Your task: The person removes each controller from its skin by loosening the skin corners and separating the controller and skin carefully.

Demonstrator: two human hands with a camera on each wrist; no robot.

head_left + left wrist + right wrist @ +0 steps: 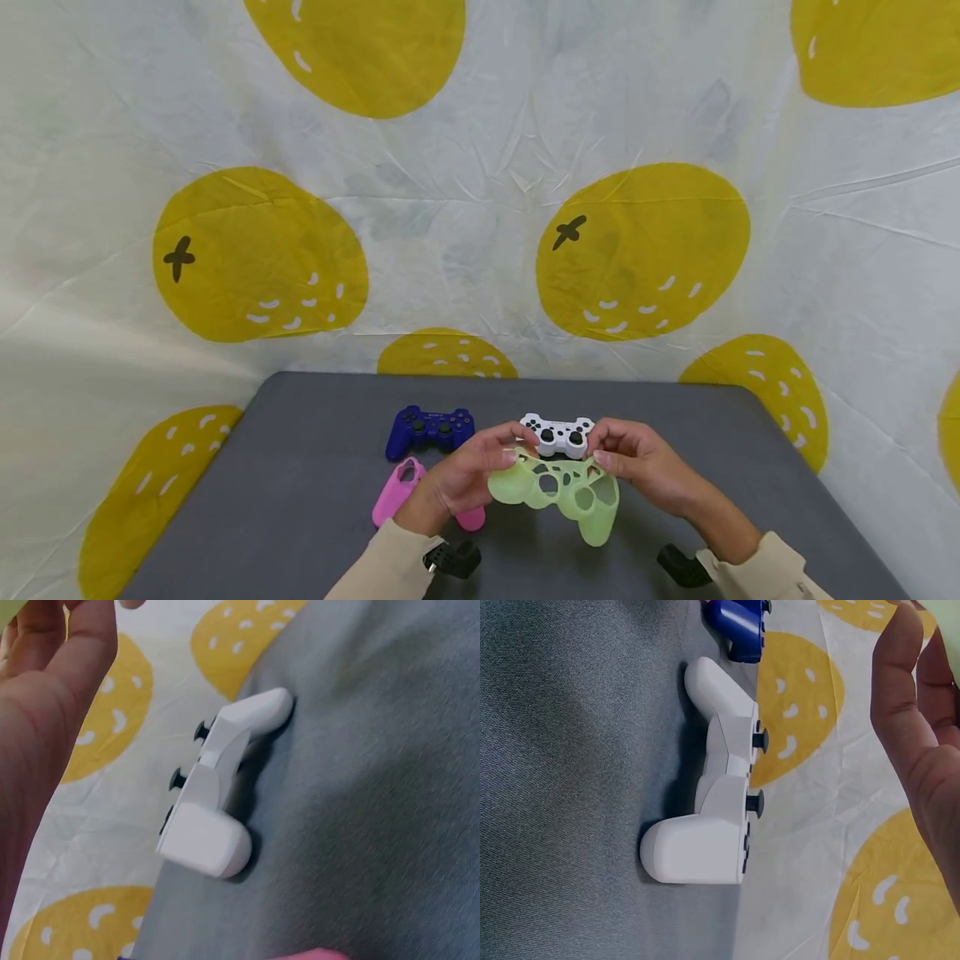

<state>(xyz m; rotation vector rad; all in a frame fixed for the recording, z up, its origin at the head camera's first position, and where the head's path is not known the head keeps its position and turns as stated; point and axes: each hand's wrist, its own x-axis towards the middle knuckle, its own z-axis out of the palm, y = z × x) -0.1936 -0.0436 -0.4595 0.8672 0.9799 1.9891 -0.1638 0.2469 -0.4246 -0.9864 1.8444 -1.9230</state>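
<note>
A pale green silicone controller cover (558, 487) hangs between both hands over the front of the table. My left hand (474, 467) pinches its upper left edge, and my right hand (637, 457) pinches the upper right edge. Through the cover's cutouts the dark table shows. Just behind it a white game controller (556, 436) lies on the table, its black sticks facing up; both wrist views show it from the side. Only a sliver of the cover (11, 610) appears in the left wrist view's top corner.
A blue game controller (429, 429) lies at the back left of the white one. In front of it sits a pink controller cover (392, 497), partly hidden under my left hand. The grey table (285, 483) ends at a white cloth (450, 250) with yellow fruit prints.
</note>
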